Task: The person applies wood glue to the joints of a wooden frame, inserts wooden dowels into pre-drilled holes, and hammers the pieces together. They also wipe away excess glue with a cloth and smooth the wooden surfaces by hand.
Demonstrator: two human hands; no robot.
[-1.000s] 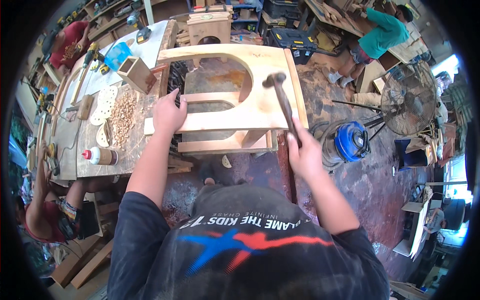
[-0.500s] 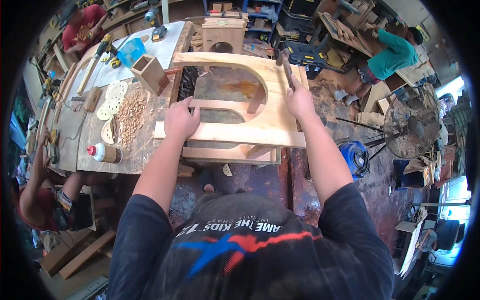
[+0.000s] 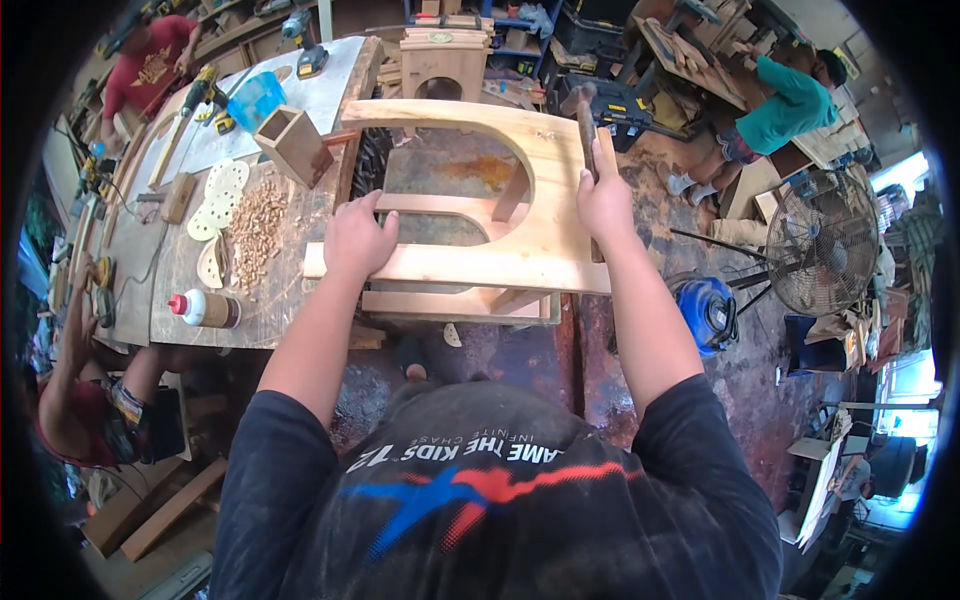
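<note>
A pale wooden stool frame [image 3: 555,190] with arched cutouts lies on its side in front of me, partly over the workbench. My left hand [image 3: 360,238] is closed round the end of its near rail, by the bench edge. In my right hand [image 3: 605,205] is a hammer [image 3: 588,130], held by its handle with the head pointing away from me. The hammer stands above the right end of the frame, and whether it touches the wood I cannot tell. The fingers of my right hand are partly hidden behind the handle.
Left on the workbench [image 3: 270,322] are wooden dowels [image 3: 257,235], sanding discs [image 3: 222,190], a glue bottle [image 3: 207,309], a wooden box [image 3: 290,145] and a drill [image 3: 205,95]. A fan [image 3: 822,235] and blue machine [image 3: 705,315] stand right. Several other people work around.
My right hand and the hammer have shifted slightly right and nearer to me, and the hammer stands more upright. My left hand keeps its hold on the rail.
</note>
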